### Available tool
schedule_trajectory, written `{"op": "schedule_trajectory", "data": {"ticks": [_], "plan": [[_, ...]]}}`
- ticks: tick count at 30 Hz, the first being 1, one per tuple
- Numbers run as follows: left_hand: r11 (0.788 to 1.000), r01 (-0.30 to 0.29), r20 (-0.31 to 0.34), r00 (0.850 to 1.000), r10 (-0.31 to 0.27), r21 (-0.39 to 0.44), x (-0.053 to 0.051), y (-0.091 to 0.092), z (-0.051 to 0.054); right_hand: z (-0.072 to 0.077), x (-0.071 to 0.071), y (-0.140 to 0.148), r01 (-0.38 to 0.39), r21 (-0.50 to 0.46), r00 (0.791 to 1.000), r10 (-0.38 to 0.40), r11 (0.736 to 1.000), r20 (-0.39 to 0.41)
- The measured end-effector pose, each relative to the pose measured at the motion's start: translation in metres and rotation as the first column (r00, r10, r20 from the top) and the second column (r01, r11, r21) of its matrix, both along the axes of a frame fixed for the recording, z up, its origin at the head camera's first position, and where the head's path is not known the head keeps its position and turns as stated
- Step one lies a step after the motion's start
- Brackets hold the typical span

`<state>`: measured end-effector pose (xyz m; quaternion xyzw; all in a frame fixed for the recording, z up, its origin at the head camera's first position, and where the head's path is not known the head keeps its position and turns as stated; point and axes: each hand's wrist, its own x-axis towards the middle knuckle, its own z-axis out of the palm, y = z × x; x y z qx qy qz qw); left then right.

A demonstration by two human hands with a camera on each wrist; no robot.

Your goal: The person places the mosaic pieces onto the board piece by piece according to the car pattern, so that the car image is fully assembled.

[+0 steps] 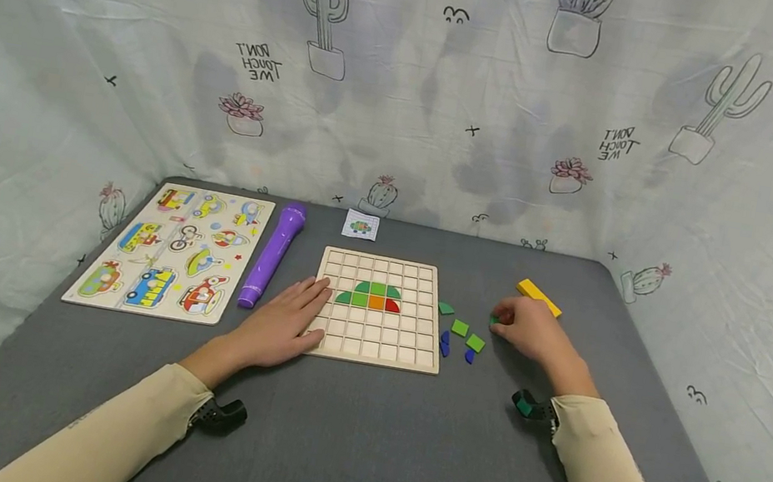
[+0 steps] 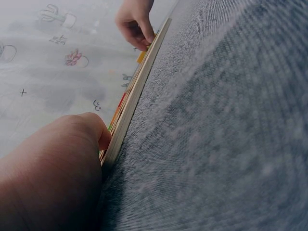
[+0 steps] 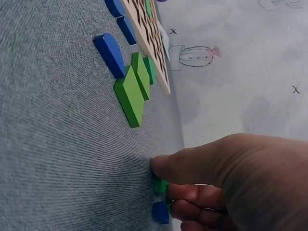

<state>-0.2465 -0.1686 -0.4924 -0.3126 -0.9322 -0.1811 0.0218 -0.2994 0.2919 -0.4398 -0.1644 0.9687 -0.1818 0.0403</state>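
My left hand (image 1: 285,322) rests flat on the left edge of a wooden grid board (image 1: 377,350), fingers straight. Green, orange and red tiles (image 1: 368,295) form a small group in the board's middle cells. To the right of the board, my right hand (image 1: 535,332) pinches a small green tile (image 3: 160,186) at the table surface between thumb and fingers, which partly hide it. A blue tile (image 3: 160,212) lies beside those fingers. Between board and right hand lie light green square tiles (image 1: 459,328), a darker green tile (image 1: 446,309) and blue rounded tiles (image 1: 444,343).
A yellow bar (image 1: 539,297) lies just beyond the right hand. On the left are a vehicle picture board (image 1: 162,243) and a purple microphone-shaped object (image 1: 272,257). A small pattern card (image 1: 361,225) lies behind the grid board, near the cactus-print curtain (image 1: 410,93).
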Motion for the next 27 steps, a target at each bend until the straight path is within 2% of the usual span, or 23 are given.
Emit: {"op": "schedule_trajectory", "data": {"ticks": [13,18,27], "plan": [[1.0,0.003,0.002,1.0,-0.003,-0.002,-0.001,0.001,0.0,0.001,-0.001,-0.007,-0.01,-0.019,0.998,0.009,1.0,-0.059],[1.0,0.006,-0.022,1.0,-0.006,0.008,-0.004,0.001,-0.001,0.012,-0.002,-0.017,0.0,-0.065,0.996,-0.005,0.998,-0.086],[0.998,0.024,-0.065,0.998,-0.02,0.051,-0.003,0.0,-0.007,0.026,-0.005,-0.052,-0.009,-0.132,0.998,0.001,0.991,-0.064]]}}
